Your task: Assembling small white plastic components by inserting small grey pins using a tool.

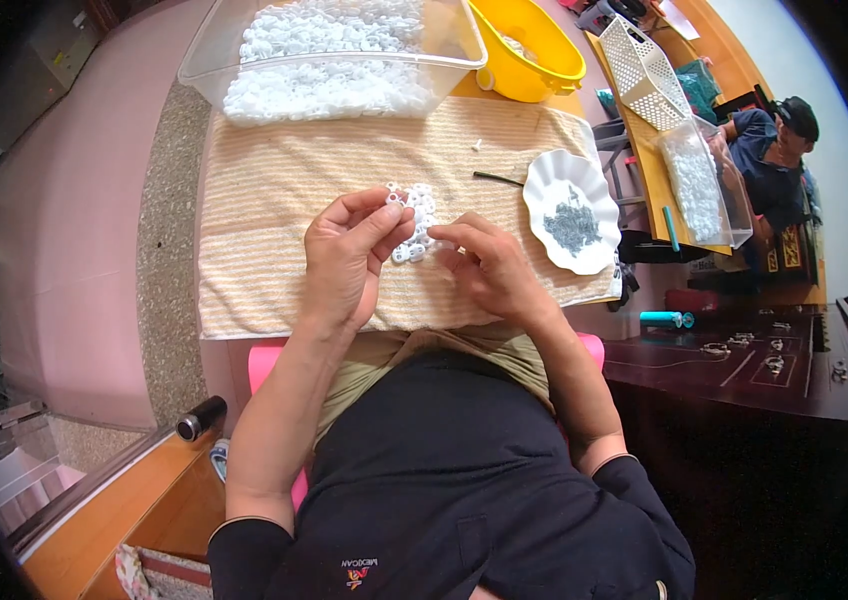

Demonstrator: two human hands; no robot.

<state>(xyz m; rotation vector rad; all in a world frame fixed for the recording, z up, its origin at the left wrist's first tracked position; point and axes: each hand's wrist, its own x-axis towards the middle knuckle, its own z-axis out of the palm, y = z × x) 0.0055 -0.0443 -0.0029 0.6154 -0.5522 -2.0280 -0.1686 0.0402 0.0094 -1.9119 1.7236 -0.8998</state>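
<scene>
My left hand pinches a small white plastic ring between thumb and forefinger, just above a small heap of white plastic rings lying on a striped beige towel. Beside it, my right hand rests on the towel with its fingers curled at the right side of the heap; whether it holds a piece I cannot tell. A white scalloped dish holding several small grey metal parts sits on the towel to the right of my right hand.
A clear plastic tub full of white rings stands at the towel's far edge, a yellow basin beside it. A thin dark stick lies near the dish. Another person sits at a far right table with a white basket.
</scene>
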